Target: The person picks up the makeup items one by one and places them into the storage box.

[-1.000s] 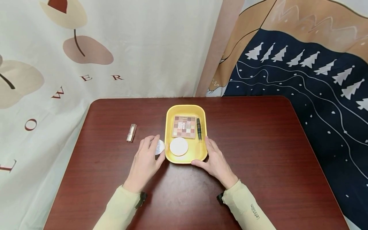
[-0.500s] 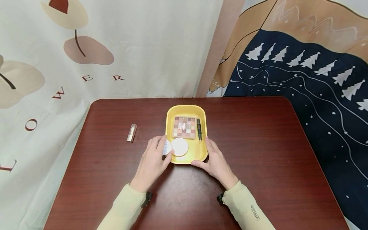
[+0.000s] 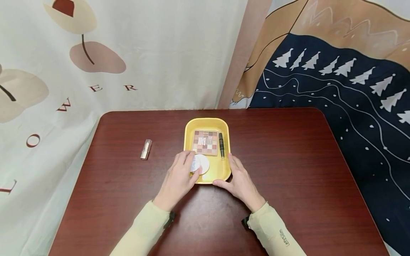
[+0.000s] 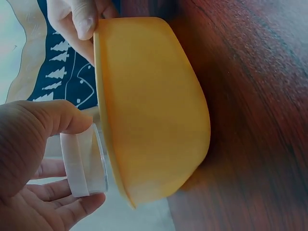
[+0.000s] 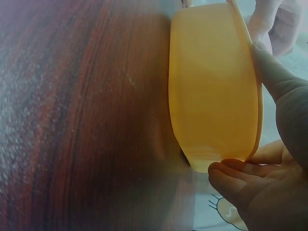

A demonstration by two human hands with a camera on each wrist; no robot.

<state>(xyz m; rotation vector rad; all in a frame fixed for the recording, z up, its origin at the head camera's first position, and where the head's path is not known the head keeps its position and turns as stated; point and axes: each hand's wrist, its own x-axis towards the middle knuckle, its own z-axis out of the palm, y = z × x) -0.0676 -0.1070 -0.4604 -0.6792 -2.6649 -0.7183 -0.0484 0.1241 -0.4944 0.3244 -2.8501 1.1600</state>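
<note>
My left hand [image 3: 179,177] pinches a small round white jar [image 4: 83,166] between thumb and fingers, over the near left part of a yellow plastic tray [image 3: 221,170]. In the left wrist view the jar is on its side at the rim level, with a clear edge facing the tray. My right hand [image 3: 241,181] grips the tray's near right corner, thumb at the rim and fingers along the outer wall. Inside the tray lie an eyeshadow palette [image 3: 205,143], a black pen-like cosmetic [image 3: 221,145] and a white round disc [image 3: 205,164], partly covered by the jar in the head view.
A lipstick tube [image 3: 146,149] lies on the dark red wooden table [image 3: 282,153], left of the tray. Behind the table hang a pale printed curtain [image 3: 173,57] and a navy cloth with white trees [image 3: 323,83].
My left hand has carried the jar rightward from beside the tray, across its left rim, to over the inside. The right hand has stayed at the tray's corner.
</note>
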